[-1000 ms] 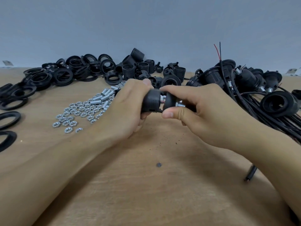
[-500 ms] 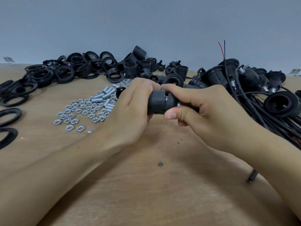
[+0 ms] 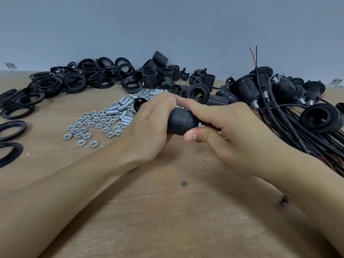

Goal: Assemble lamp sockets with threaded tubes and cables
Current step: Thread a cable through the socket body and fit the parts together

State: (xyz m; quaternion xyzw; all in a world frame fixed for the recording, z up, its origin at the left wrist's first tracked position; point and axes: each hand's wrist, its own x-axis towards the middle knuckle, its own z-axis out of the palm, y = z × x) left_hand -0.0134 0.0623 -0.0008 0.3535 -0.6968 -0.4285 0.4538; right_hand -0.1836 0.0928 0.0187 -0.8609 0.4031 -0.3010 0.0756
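- Between the two hands, just above the bench [image 3: 167, 211], sits a black ribbed lamp socket [image 3: 181, 122], lying roughly sideways.
- Left hand [image 3: 149, 127] curls round the socket's left end, fingers over the top and out of sight behind it.
- Right hand [image 3: 229, 131] grips the socket's right end, index finger laid along the top, thumb pressed underneath; a bit of silver metal shows beside the thumb.
- Left of the left hand and just beside it lie silver hex nuts [image 3: 89, 125] and short threaded tubes [image 3: 119, 107], spread on the wood.
- Farther left and beyond are black rings [image 3: 74, 81], some stacked, some flat.
- Beyond both hands stands a cluster of loose socket bodies [image 3: 165, 73].
- Right of the right hand, a heap of finished sockets with black cables [image 3: 290, 116] lies tangled, reaching under that forearm.
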